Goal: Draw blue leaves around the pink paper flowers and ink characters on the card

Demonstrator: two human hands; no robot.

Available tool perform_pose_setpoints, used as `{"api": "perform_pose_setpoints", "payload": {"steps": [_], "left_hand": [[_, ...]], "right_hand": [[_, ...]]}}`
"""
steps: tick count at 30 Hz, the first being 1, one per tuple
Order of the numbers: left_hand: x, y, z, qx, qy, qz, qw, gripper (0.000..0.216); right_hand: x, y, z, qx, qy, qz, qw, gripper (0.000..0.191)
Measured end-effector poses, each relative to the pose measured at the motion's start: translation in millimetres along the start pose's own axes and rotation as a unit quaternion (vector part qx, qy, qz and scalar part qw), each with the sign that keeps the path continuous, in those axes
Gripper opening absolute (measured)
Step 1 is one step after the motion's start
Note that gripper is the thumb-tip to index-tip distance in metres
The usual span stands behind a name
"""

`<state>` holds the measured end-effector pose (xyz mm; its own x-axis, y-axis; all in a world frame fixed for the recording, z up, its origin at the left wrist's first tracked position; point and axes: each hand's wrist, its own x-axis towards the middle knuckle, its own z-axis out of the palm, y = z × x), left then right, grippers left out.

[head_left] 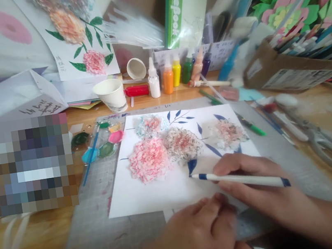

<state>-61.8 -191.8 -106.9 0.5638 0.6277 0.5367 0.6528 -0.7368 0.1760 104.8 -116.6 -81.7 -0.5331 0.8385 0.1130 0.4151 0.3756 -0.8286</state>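
Four ruffled pink-tinged flowers (149, 160): sat on white rectangular paper (139, 199)
Right hand (247, 170): pinched white blue-ended pen (242, 178) — tip at dark-blue leaf (192, 165)
Left hand (203, 220): lay curled at paper's lower edge — grip unclear

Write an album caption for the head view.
Right hand holds a pen at a blue leaf near fluffy flowers; left hand rests at the lower edge of the sheet.
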Motion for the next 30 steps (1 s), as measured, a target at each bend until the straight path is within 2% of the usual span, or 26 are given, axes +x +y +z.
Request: {"api": "perform_pose_setpoints", "payload": {"steps": [5, 11, 15, 19, 23, 27, 30], "left_hand": [[-0.1, 0.0, 1.7, 0.003, 0.010, -0.008, 1.000, 0.028], [-0.7, -0.1, 1.0, 0.013, 0.006, 0.005, 1.000, 0.025], [0.3, 1.4, 2.0, 0.024, 0.028, 0.005, 0.999, 0.027], [-0.3, 0.7, 0.6, 0.018, 0.018, 0.007, 1.000, 0.019], [0.4, -0.8, -2.2, 0.018, -0.007, 0.039, 0.999, 0.010], [2.3, -0.3, -0.2, 0.011, 0.015, -0.011, 1.000, 0.024], [1.6, 0.5, 1.8, 0.003, 0.025, -0.011, 1.000, 0.026]], "right_hand": [[1.7, -1.5, 0.3, -0.011, 0.045, 0.010, 0.999, 0.007], [-1.6, -1.5, 1.1, -0.012, 0.035, 0.008, 0.999, 0.007], [1.0, -1.3, 0.7, -0.033, 0.086, 0.026, 0.995, 0.006], [4.4, 0.6, 0.2, -0.048, 0.114, 0.038, 0.992, 0.005], [4.5, 0.7, 0.2, -0.050, 0.120, 0.047, 0.990, 0.004], [3.8, -1.2, -0.5, -0.037, 0.094, 0.035, 0.994, 0.004], [3.8, -1.4, -0.7, -0.034, 0.091, 0.047, 0.994, 0.004]]}}
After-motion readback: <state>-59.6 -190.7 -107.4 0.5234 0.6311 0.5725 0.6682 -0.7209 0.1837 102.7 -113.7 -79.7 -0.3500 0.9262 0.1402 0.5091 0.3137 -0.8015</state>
